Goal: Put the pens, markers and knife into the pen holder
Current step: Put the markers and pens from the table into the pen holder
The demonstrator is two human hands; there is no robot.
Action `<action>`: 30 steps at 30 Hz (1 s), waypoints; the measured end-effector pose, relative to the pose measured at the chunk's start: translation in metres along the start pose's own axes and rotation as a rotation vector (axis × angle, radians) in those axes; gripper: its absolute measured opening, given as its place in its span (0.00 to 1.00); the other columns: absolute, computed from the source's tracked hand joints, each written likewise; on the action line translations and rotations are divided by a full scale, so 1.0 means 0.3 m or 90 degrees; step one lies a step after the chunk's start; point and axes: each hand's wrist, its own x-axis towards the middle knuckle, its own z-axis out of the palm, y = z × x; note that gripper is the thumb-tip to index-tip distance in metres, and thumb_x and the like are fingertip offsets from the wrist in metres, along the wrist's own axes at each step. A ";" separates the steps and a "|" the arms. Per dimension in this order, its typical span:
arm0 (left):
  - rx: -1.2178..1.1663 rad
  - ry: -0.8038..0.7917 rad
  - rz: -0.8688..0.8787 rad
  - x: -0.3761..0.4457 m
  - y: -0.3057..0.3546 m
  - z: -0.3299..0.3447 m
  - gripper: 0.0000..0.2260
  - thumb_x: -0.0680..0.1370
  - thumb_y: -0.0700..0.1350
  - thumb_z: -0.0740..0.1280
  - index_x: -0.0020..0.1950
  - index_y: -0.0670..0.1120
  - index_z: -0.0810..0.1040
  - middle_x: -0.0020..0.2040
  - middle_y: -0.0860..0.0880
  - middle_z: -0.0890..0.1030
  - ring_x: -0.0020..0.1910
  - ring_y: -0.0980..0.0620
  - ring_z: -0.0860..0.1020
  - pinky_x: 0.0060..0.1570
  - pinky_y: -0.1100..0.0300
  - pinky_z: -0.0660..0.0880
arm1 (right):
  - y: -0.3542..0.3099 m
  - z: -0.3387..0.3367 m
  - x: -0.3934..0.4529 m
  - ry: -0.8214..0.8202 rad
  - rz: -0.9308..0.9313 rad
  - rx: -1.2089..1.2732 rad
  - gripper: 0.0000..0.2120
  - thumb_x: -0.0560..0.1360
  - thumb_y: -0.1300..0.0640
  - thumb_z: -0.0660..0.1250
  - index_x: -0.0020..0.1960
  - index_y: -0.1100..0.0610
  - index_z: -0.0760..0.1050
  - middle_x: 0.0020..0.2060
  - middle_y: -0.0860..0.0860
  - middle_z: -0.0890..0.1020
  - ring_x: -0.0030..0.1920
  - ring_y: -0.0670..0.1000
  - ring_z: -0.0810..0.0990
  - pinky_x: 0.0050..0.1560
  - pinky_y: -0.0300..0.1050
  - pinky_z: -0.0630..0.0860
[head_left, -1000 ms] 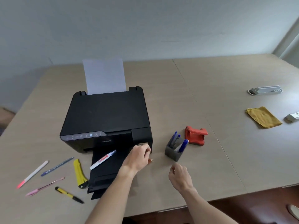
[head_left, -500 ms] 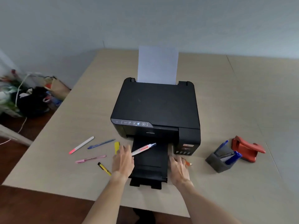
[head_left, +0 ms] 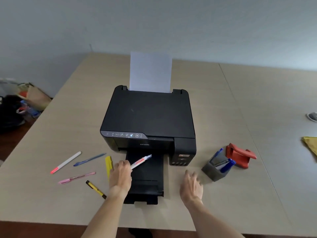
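My left hand [head_left: 120, 176] rests on the printer's output tray [head_left: 149, 182], fingers pinched on the near end of a white marker [head_left: 141, 161] with red print that lies on the tray. A yellow utility knife [head_left: 108, 164] lies partly under that hand. Left of it on the table are a white pen with a red tip [head_left: 65, 162], a blue pen [head_left: 90, 159], a pink pen [head_left: 76, 178] and a yellow-black pen [head_left: 96, 189]. The grey pen holder [head_left: 214, 172] stands to the right with blue pens in it. My right hand [head_left: 191, 184] hovers open between tray and holder.
A black printer [head_left: 149, 117] with upright white paper [head_left: 151, 73] fills the table's middle. A red plastic tool [head_left: 240, 156] stands just behind the pen holder. A yellow cloth [head_left: 310, 145] lies at the right edge. Bags [head_left: 17, 107] sit on the floor, left.
My view swung left, then settled. My left hand went from the printer's front corner to the marker on the tray and closed on its end. My right hand moved nearer the holder.
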 end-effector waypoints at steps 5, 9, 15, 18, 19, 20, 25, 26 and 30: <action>-0.011 0.000 0.014 -0.043 0.049 0.003 0.06 0.78 0.43 0.67 0.53 0.44 0.77 0.49 0.46 0.81 0.48 0.48 0.79 0.45 0.57 0.79 | 0.077 0.013 -0.038 -0.017 -0.021 0.020 0.17 0.74 0.68 0.59 0.62 0.59 0.67 0.57 0.58 0.73 0.56 0.59 0.75 0.57 0.50 0.74; 0.003 0.014 0.064 -0.084 0.129 -0.014 0.08 0.77 0.40 0.68 0.56 0.45 0.77 0.49 0.47 0.80 0.46 0.49 0.79 0.43 0.58 0.78 | 0.114 -0.038 -0.049 0.066 -0.071 0.107 0.11 0.77 0.63 0.58 0.59 0.59 0.68 0.54 0.58 0.74 0.52 0.58 0.76 0.53 0.48 0.73; -0.003 0.024 0.175 -0.111 0.312 -0.050 0.11 0.71 0.35 0.72 0.52 0.44 0.79 0.46 0.47 0.80 0.39 0.50 0.77 0.36 0.59 0.74 | 0.215 -0.217 -0.021 0.287 -0.171 0.297 0.06 0.78 0.59 0.61 0.54 0.58 0.72 0.49 0.54 0.75 0.45 0.56 0.76 0.49 0.52 0.75; -0.058 0.044 0.229 -0.115 0.411 -0.071 0.14 0.72 0.32 0.69 0.52 0.46 0.78 0.46 0.49 0.80 0.41 0.50 0.77 0.38 0.60 0.71 | 0.284 -0.298 0.007 0.369 -0.100 0.383 0.07 0.78 0.59 0.61 0.55 0.56 0.72 0.48 0.50 0.72 0.47 0.53 0.72 0.52 0.50 0.71; -0.080 0.052 0.251 -0.114 0.440 -0.076 0.14 0.73 0.32 0.67 0.54 0.47 0.77 0.48 0.50 0.79 0.43 0.50 0.77 0.39 0.61 0.68 | 0.304 -0.316 0.017 0.388 -0.064 0.423 0.07 0.78 0.58 0.62 0.56 0.56 0.71 0.49 0.48 0.70 0.48 0.53 0.71 0.54 0.50 0.69; -0.101 0.060 0.273 -0.115 0.468 -0.083 0.13 0.76 0.32 0.64 0.55 0.47 0.76 0.50 0.50 0.79 0.45 0.51 0.76 0.40 0.61 0.67 | 0.321 -0.326 0.025 0.395 -0.033 0.455 0.08 0.78 0.58 0.62 0.56 0.56 0.71 0.49 0.47 0.69 0.49 0.52 0.70 0.55 0.51 0.69; -0.225 0.091 0.334 -0.124 0.587 -0.159 0.08 0.80 0.37 0.58 0.53 0.46 0.76 0.48 0.50 0.78 0.46 0.50 0.75 0.44 0.58 0.73 | 0.372 -0.302 0.049 0.300 -0.013 0.380 0.03 0.76 0.59 0.65 0.49 0.57 0.72 0.50 0.52 0.74 0.51 0.55 0.74 0.53 0.55 0.74; -0.244 0.097 0.347 -0.124 0.610 -0.176 0.08 0.80 0.38 0.58 0.51 0.45 0.76 0.46 0.50 0.78 0.45 0.50 0.74 0.44 0.56 0.74 | 0.376 -0.294 0.051 0.291 -0.020 0.365 0.02 0.75 0.60 0.65 0.45 0.57 0.72 0.50 0.52 0.74 0.49 0.56 0.75 0.51 0.56 0.75; -0.302 0.153 0.372 -0.111 0.703 -0.230 0.09 0.81 0.38 0.56 0.48 0.45 0.74 0.43 0.49 0.77 0.43 0.50 0.73 0.44 0.54 0.75 | 0.387 -0.285 0.059 0.297 -0.022 0.405 0.03 0.74 0.60 0.66 0.43 0.56 0.73 0.50 0.51 0.72 0.47 0.55 0.75 0.50 0.54 0.75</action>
